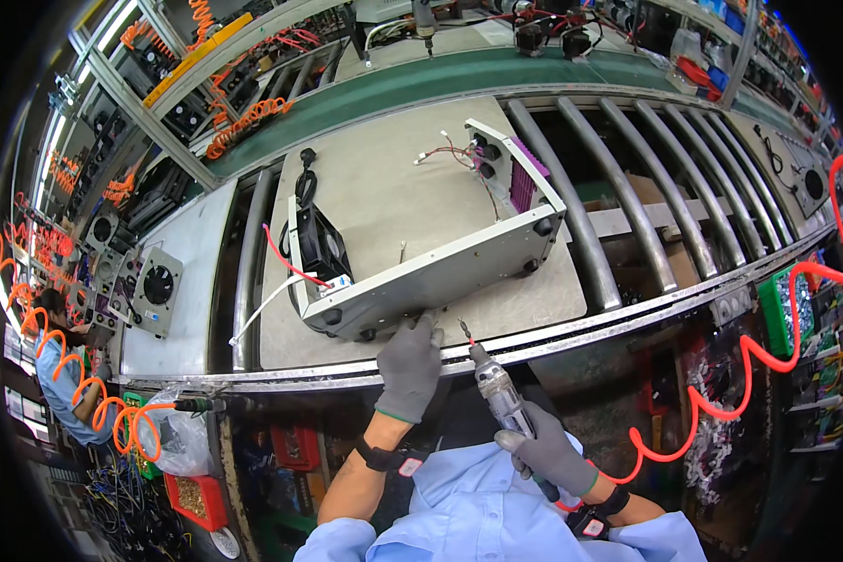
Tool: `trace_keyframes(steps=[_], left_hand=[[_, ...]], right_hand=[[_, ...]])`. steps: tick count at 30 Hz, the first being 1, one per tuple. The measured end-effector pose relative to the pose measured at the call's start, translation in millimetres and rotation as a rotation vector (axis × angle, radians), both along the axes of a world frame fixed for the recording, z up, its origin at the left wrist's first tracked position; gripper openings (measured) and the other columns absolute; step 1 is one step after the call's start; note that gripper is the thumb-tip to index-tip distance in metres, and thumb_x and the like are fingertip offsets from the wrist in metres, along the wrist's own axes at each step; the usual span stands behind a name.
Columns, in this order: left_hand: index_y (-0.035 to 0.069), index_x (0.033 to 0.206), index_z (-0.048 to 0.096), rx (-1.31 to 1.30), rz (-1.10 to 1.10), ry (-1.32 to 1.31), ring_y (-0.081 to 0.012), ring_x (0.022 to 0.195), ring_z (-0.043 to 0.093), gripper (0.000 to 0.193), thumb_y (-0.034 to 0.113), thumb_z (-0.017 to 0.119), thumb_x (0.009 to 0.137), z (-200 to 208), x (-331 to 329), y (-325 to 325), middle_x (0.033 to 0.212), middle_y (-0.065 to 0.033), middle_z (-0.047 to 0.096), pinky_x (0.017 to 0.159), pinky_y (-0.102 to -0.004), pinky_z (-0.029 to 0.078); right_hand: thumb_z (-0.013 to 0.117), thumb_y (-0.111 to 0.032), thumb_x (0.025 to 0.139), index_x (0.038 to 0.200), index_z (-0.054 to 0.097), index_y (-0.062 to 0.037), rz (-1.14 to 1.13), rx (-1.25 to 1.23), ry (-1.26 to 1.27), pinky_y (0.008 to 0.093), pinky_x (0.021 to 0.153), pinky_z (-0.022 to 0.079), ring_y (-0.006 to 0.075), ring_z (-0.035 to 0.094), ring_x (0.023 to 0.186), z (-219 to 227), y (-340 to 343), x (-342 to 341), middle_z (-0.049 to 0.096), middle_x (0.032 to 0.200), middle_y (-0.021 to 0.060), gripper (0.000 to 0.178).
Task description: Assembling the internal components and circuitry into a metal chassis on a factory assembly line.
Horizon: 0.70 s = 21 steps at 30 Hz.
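Observation:
A grey metal chassis [440, 272] stands tilted on its side on a pale board, its rubber feet facing me. Inside it are a black fan [323, 245], a purple heatsink [523, 178] and loose wires. My left hand [410, 370], in a grey glove, is at the chassis's lower edge with fingers bent together; what the fingertips pinch, if anything, is hidden. My right hand [545, 454], also gloved, is closed around a power screwdriver [504, 398]. Its bit points up at the board's near edge, close beside my left fingers and apart from the chassis.
Metal rollers [618, 206] run right of the board [393, 178]. A red coiled hose [698, 412] stretches along the right. At left are another fan unit [155, 290], a person in blue [66, 365] and a red bin of small parts [197, 501]. A green belt [375, 98] lies beyond.

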<state>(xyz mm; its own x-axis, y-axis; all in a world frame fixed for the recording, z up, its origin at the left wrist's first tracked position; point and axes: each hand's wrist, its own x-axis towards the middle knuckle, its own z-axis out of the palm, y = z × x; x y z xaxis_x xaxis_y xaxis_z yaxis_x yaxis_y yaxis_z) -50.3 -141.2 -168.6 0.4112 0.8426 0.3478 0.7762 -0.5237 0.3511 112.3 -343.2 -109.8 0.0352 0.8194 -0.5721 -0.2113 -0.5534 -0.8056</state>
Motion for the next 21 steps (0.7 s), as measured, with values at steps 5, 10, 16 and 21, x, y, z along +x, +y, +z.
trace_keyframes(steps=[5, 10, 16, 21], left_hand=[[0.012, 0.109, 0.072, 0.027, 0.009, -0.009, -0.0366, 0.084, 0.071, 0.017, 0.022, 0.068, 0.096, -12, 6, 2, 0.1, -0.0154, 0.068, 0.07, -0.0479, 0.057], [0.011, 0.103, 0.068, 0.02, 0.011, 0.149, -0.0353, 0.083, 0.07, 0.011, 0.016, 0.068, 0.093, -17, 8, 8, 0.106, -0.0138, 0.065, 0.071, -0.0462, 0.058], [0.007, 0.101, 0.066, 0.123, -0.073, -0.037, -0.0332, 0.086, 0.069, 0.009, 0.011, 0.067, 0.092, 5, -2, 7, 0.104, -0.0142, 0.067, 0.07, -0.0435, 0.058], [0.004, 0.109, 0.069, 0.016, -0.182, -0.376, -0.0304, 0.087, 0.07, 0.016, 0.005, 0.067, 0.093, 71, -44, -4, 0.096, -0.0143, 0.069, 0.074, -0.0396, 0.056]], right_hand=[[0.074, -0.027, 0.095, 0.13, 0.054, -0.0017, 0.024, -0.001, 0.008, 0.027, 0.046, 0.049, 0.008, 0.057, 0.055, -1, 0, 2, 0.058, 0.078, 0.003, 0.048], [0.074, -0.028, 0.095, 0.128, 0.055, -0.0011, 0.039, 0.023, -0.008, 0.0272, 0.046, 0.049, 0.0084, 0.057, 0.054, -3, 7, -2, 0.059, 0.078, 0.0038, 0.047], [0.076, -0.029, 0.094, 0.13, 0.055, -0.0017, 0.042, 0.04, -0.013, 0.027, 0.047, 0.049, 0.0084, 0.058, 0.055, 9, 18, -12, 0.06, 0.079, 0.0043, 0.049], [0.076, -0.031, 0.093, 0.129, 0.057, -0.0038, 0.086, 0.06, -0.019, 0.0277, 0.049, 0.05, 0.0084, 0.058, 0.056, 25, 28, -22, 0.062, 0.083, 0.0043, 0.05]])
